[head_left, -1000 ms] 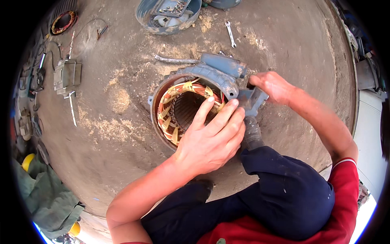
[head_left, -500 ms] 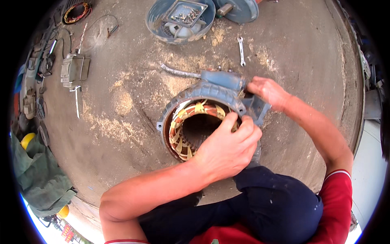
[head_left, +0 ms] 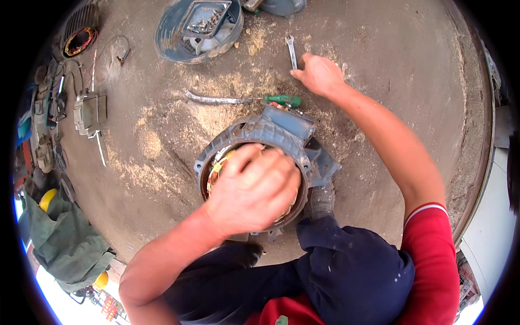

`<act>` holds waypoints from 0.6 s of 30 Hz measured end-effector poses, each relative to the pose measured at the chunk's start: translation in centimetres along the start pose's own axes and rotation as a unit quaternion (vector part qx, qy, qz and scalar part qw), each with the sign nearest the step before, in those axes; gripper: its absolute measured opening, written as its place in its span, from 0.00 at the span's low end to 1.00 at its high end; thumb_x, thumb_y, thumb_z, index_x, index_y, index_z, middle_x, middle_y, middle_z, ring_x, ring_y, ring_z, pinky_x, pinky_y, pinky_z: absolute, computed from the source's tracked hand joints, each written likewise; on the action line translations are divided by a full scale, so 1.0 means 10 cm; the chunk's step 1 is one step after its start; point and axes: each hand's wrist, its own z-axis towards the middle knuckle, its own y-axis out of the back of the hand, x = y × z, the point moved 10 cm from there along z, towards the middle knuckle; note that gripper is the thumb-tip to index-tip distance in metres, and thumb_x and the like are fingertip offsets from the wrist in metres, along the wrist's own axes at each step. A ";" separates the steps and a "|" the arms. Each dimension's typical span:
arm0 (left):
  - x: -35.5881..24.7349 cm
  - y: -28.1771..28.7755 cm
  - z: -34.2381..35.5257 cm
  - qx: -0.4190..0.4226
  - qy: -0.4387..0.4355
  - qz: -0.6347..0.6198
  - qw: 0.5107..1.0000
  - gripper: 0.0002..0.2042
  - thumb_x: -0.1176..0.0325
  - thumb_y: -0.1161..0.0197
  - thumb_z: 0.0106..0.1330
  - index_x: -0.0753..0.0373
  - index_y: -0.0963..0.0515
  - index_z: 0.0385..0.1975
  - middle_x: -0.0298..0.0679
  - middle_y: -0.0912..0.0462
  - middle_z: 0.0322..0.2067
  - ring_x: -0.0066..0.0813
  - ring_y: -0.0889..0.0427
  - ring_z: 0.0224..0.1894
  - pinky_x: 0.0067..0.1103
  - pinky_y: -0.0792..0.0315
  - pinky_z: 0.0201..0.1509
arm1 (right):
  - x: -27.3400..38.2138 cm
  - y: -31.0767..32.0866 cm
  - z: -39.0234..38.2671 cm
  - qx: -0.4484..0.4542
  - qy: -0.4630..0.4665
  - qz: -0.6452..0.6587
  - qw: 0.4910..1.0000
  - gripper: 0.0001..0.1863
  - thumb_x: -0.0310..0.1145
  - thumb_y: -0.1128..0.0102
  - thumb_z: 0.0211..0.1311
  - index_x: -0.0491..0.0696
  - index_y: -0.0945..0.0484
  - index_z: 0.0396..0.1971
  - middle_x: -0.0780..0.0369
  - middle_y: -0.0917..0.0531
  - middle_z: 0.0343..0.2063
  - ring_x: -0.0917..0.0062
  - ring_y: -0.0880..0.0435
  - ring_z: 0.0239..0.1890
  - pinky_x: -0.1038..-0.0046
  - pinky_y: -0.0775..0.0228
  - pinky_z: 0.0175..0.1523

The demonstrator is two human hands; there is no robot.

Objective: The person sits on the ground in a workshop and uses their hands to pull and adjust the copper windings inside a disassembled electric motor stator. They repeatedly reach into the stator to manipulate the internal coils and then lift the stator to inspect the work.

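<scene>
A grey-blue motor housing [head_left: 239, 130] stands before me with copper windings and pale ties [head_left: 216, 168] inside its round opening. My left hand [head_left: 254, 187] lies across that opening, back of the hand up. Its fingers are blurred and partly hidden, so their hold cannot be made out. Farther off on the right, my right hand [head_left: 322, 76] is at the near end of a combination wrench [head_left: 292, 51], thumb and fingers closed round that end. A screwdriver with a green handle [head_left: 283, 100] lies behind the motor's rectangular box [head_left: 290, 120], in line with a grey, flattened strip [head_left: 214, 99].
A round blue metal basin [head_left: 162, 40] at the back holds a square tray [head_left: 187, 24] of small hardware. A grey metal box [head_left: 89, 114], a winding-lined housing [head_left: 81, 40], tools and green cloth [head_left: 65, 233] lie left. Sawdust [head_left: 151, 143] is scattered over the floor.
My right hand has left the motor's box and reached outward to the wrench. My left hand has shifted left from the rim over the opening. The green screwdriver handle has come into sight.
</scene>
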 end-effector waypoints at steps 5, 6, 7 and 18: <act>0.84 0.23 -0.44 0.038 0.224 0.012 0.974 0.31 0.68 0.25 0.52 0.65 0.26 0.59 0.50 0.24 0.56 0.52 0.23 0.57 0.42 0.30 0.63 | 0.10 -0.13 0.15 -0.047 -0.006 -0.043 0.998 0.18 0.30 0.42 0.64 0.42 0.26 0.52 0.49 0.18 0.53 0.54 0.17 0.55 0.54 0.23 0.57; 0.94 0.19 -0.55 0.053 0.254 -0.004 0.966 0.35 0.67 0.24 0.54 0.67 0.30 0.63 0.52 0.25 0.57 0.55 0.23 0.57 0.40 0.30 0.64 | 0.07 -0.12 0.17 -0.045 -0.018 -0.046 0.998 0.18 0.29 0.43 0.64 0.42 0.26 0.53 0.49 0.18 0.53 0.54 0.17 0.56 0.55 0.23 0.57; 1.02 0.10 -0.66 0.063 0.306 -0.063 0.948 0.35 0.67 0.24 0.54 0.67 0.30 0.64 0.52 0.25 0.57 0.55 0.23 0.57 0.39 0.29 0.64 | 0.04 -0.13 0.17 -0.042 -0.029 -0.049 0.997 0.18 0.28 0.44 0.63 0.42 0.26 0.53 0.49 0.19 0.53 0.54 0.17 0.56 0.55 0.23 0.57; 1.11 -0.03 -0.73 0.076 0.347 -0.178 0.918 0.35 0.54 0.28 0.62 0.68 0.32 0.65 0.52 0.24 0.51 0.52 0.22 0.54 0.38 0.26 0.62 | -0.23 -0.75 -0.03 0.116 0.200 0.022 0.973 0.18 0.23 0.33 0.51 0.47 0.16 0.46 0.53 0.12 0.42 0.57 0.13 0.47 0.59 0.21 0.53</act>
